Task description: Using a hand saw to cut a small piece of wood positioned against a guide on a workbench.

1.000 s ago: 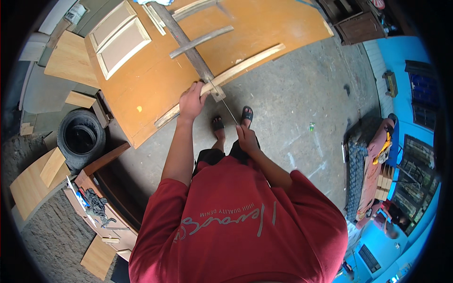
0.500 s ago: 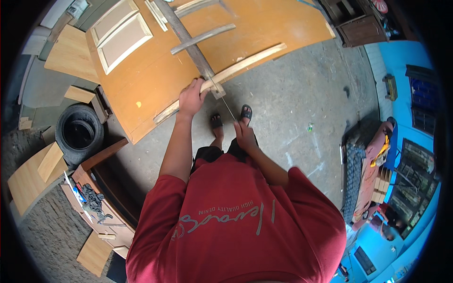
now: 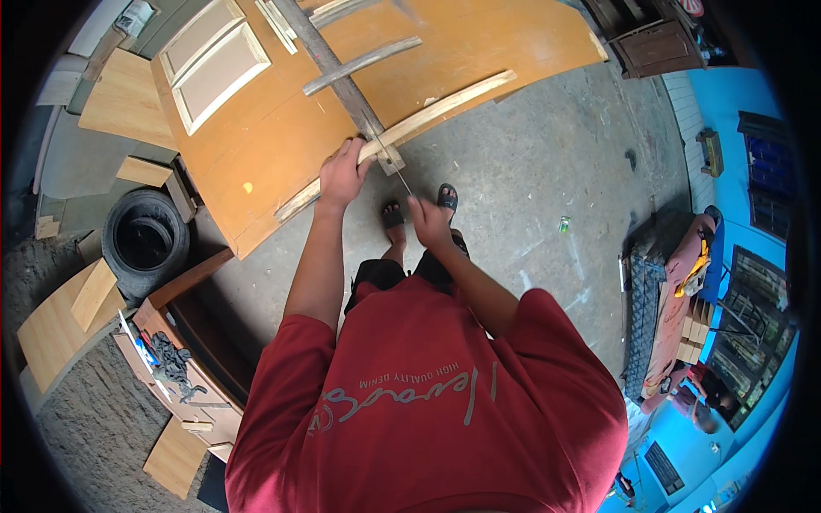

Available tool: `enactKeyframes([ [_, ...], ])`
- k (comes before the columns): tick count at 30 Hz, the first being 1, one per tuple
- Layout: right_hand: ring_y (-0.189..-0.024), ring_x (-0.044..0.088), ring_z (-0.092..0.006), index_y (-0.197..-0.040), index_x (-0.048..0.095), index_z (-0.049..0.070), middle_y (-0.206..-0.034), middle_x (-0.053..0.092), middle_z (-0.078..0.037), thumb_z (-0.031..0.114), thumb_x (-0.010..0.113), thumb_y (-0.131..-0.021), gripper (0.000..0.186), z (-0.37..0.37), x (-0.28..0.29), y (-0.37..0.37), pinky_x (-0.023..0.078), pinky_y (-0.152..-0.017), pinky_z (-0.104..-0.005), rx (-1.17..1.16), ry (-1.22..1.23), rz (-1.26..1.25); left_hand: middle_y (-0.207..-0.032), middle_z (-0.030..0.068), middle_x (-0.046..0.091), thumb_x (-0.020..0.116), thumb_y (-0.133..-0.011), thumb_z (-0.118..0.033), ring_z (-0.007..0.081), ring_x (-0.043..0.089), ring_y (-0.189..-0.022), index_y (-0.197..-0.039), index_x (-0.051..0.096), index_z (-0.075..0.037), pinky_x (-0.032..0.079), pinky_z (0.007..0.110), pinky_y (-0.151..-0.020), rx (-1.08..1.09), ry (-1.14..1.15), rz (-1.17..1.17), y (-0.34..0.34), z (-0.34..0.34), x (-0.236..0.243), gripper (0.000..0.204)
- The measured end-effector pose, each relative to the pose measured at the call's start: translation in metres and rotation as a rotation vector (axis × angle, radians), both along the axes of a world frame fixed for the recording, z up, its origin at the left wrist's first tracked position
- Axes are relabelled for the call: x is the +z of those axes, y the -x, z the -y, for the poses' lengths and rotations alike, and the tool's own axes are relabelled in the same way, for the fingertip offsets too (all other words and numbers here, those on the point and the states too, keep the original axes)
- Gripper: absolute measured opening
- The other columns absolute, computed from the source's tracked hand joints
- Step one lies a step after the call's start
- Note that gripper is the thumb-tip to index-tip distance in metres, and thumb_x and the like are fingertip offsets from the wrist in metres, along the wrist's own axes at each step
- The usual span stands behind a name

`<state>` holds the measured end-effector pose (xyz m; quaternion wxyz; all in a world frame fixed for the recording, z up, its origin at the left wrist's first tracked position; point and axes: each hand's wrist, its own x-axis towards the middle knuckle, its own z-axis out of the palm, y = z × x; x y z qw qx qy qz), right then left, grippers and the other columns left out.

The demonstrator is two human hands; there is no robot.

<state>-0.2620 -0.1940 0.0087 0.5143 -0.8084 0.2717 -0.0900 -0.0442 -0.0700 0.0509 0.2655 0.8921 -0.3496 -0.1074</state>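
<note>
A long pale wooden strip point(image 3: 453, 104) lies across the end of a dark wooden beam point(image 3: 352, 98) at the near edge of the orange tabletop point(image 3: 505, 38). My left hand point(image 3: 342, 175) is closed around the strip, just left of the beam. My right hand point(image 3: 430, 224) grips a handsaw, its handle hidden in the fingers. The saw's thin blade point(image 3: 405, 183) runs from that fist up to the strip, close beside my left fingers. A shorter grey stick point(image 3: 363, 65) rests crosswise on the beam farther back.
A pale-framed panel point(image 3: 221, 67) and thin wood strips point(image 3: 276, 26) lie on the tabletop. Stacked tires point(image 3: 145, 242) stand at left, near an open wooden cabinet point(image 3: 190, 278). My sandaled feet point(image 3: 393, 216) are on the concrete floor below. Cushions point(image 3: 676, 291) are piled at right.
My right hand has moved forward and slightly left with the saw, toward the strip, so less blade shows. My left hand stays on the strip.
</note>
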Motion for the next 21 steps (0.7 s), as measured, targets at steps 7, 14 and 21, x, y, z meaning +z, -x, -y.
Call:
enactKeyframes([
  [7, -0.076, 0.065, -0.0528, -0.084, 0.063, -0.004, -0.075, 0.063, -0.029, 0.033, 0.060, -0.109, 0.045, -0.002, 0.000, -0.002, 0.048, -0.065, -0.0565, -0.005, -0.030, 0.004, -0.113, 0.0140, 0.069, 0.070, -0.101, -0.036, 0.0411, 0.069, -0.106, -0.119, 0.060, -0.011, 0.055, 0.051, -0.087, 0.013, 0.006, -0.023, 0.002, -0.003, -0.001, 0.033],
  [14, -0.079, 0.066, -0.0525, -0.086, 0.066, -0.003, -0.080, 0.066, -0.030, 0.035, 0.058, -0.110, 0.046, 0.003, 0.003, -0.051, 0.050, -0.068, -0.0560, -0.028, -0.069, -0.043, -0.110, 0.0120, 0.067, 0.071, -0.098, -0.032, 0.0396, 0.070, -0.101, -0.119, 0.058, -0.013, 0.055, 0.051, -0.086, 0.004, 0.023, -0.001, 0.000, -0.002, -0.001, 0.031],
  [21, -0.076, 0.068, -0.0490, -0.091, 0.069, -0.003, -0.079, 0.067, -0.028, 0.035, 0.056, -0.111, 0.044, -0.008, 0.000, 0.028, 0.051, -0.066, -0.0519, 0.005, -0.009, -0.049, -0.112, 0.0106, 0.066, 0.073, -0.095, -0.028, 0.0390, 0.070, -0.100, -0.120, 0.060, -0.014, 0.056, 0.050, -0.087, 0.014, 0.034, 0.014, -0.003, -0.010, -0.004, 0.032],
])
